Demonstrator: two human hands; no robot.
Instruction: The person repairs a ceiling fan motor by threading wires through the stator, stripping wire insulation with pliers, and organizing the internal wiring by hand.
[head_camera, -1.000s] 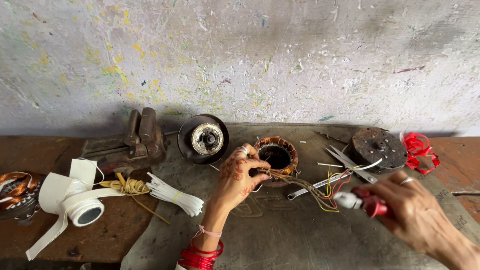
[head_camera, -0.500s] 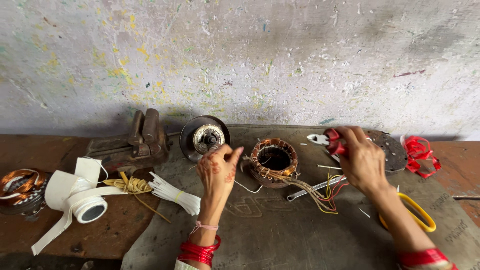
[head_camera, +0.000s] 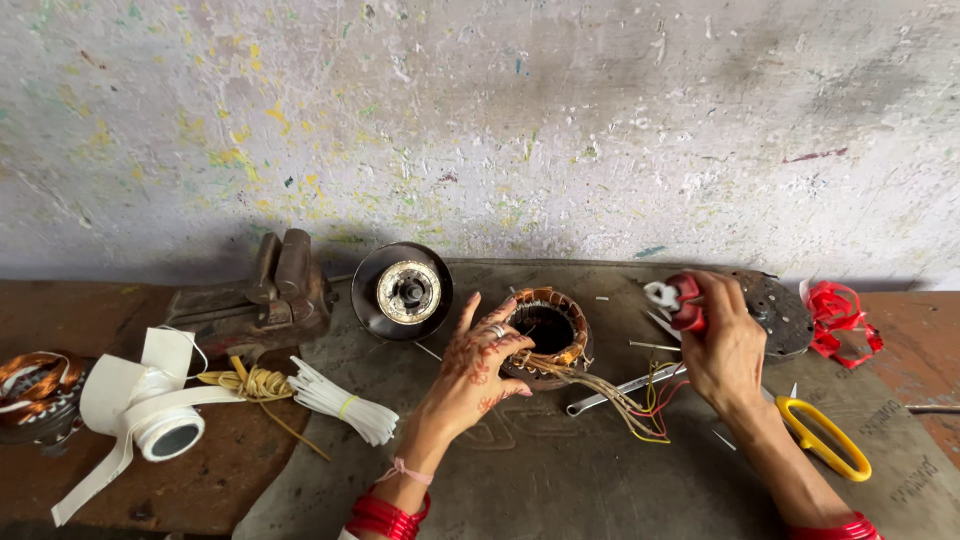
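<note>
The red-handled tool (head_camera: 676, 300) is largely hidden inside the closed right hand (head_camera: 722, 345). The copper-wound stator (head_camera: 546, 335), round with trailing coloured wires (head_camera: 630, 400), is located mid-mat and touched by the open left hand (head_camera: 478, 370).

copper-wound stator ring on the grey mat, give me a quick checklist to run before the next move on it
1. Copper-wound stator ring lying flat on the grey mat: ok.
2. Left hand steadying it: touches its near side with fingers spread, no full grip: cannot tell.
3. Right hand holding the red-handled tool: ok, though the tip is unclear.
4. Bundle of yellow and red lead wires free of tangles: not ok, it trails across the metal spanner.
5. Yellow-handled scissors within reach, beside the right forearm: ok.
</note>
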